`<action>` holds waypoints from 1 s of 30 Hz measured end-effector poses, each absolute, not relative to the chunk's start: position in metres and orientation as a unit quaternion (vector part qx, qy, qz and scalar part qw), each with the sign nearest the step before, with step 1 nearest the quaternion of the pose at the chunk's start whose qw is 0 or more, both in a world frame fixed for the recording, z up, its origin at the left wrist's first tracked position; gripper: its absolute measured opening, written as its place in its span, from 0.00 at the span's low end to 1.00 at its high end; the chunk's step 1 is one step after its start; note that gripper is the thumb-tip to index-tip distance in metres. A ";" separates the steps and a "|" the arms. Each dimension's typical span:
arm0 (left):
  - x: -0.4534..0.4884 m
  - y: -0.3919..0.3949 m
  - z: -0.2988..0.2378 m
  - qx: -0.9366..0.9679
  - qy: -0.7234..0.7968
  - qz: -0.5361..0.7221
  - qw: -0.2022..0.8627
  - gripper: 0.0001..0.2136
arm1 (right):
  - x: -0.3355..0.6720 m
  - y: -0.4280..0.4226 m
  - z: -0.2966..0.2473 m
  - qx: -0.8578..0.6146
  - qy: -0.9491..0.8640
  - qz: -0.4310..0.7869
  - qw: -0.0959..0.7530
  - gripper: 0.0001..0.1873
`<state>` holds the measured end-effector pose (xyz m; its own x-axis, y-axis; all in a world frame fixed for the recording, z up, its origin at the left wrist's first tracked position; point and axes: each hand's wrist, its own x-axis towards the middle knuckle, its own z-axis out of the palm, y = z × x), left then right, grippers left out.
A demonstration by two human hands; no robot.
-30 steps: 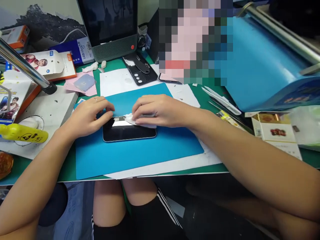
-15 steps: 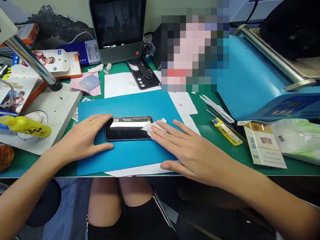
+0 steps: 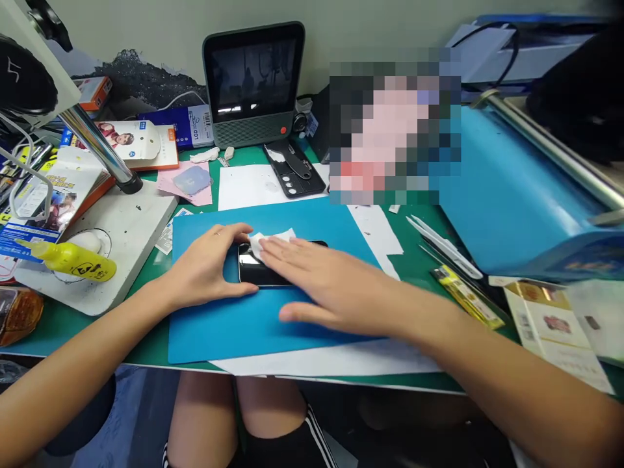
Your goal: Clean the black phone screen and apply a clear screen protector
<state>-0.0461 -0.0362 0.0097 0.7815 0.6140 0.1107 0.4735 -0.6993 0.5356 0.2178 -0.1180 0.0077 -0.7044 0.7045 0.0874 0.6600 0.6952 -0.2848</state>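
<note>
Right grip (image 3: 322,283) with wipe (image 3: 273,238) now at left end of phone (image 3: 251,273)

The left hand (image 3: 209,266) clasps the left end of the phone (image 3: 253,273) between thumb and forefinger. The right hand (image 3: 324,286) lies flat over the phone, fingers straight, its forearm stretching away rightward.

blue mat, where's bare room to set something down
Bare: the near strip of the blue mat, between the phone and the mat's front edge, left of the right hand; also the white sheet behind the mat. Crowded: yellow bottle and packages on the left, tweezers on the right.
</note>
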 end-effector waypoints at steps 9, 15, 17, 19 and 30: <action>-0.046 -0.039 0.005 0.891 0.308 0.147 0.300 0.43 | 0.201 -0.122 -0.003 -0.342 -0.929 0.007 0.143 0.46; -0.046 -0.040 0.004 0.884 0.321 0.139 0.311 0.40 | 0.184 -0.121 -0.003 -0.351 -0.923 -0.009 0.157 0.42; -0.046 -0.041 0.004 0.885 0.323 0.136 0.306 0.40 | 0.184 -0.120 -0.002 -0.357 -0.920 -0.020 0.163 0.41; -0.046 -0.041 0.004 0.887 0.317 0.137 0.305 0.37 | 0.185 -0.120 0.000 -0.334 -0.927 -0.003 0.170 0.40; -0.046 -0.039 0.007 0.890 0.321 0.135 0.295 0.32 | 0.221 -0.150 0.018 -0.421 -0.895 -0.111 0.098 0.29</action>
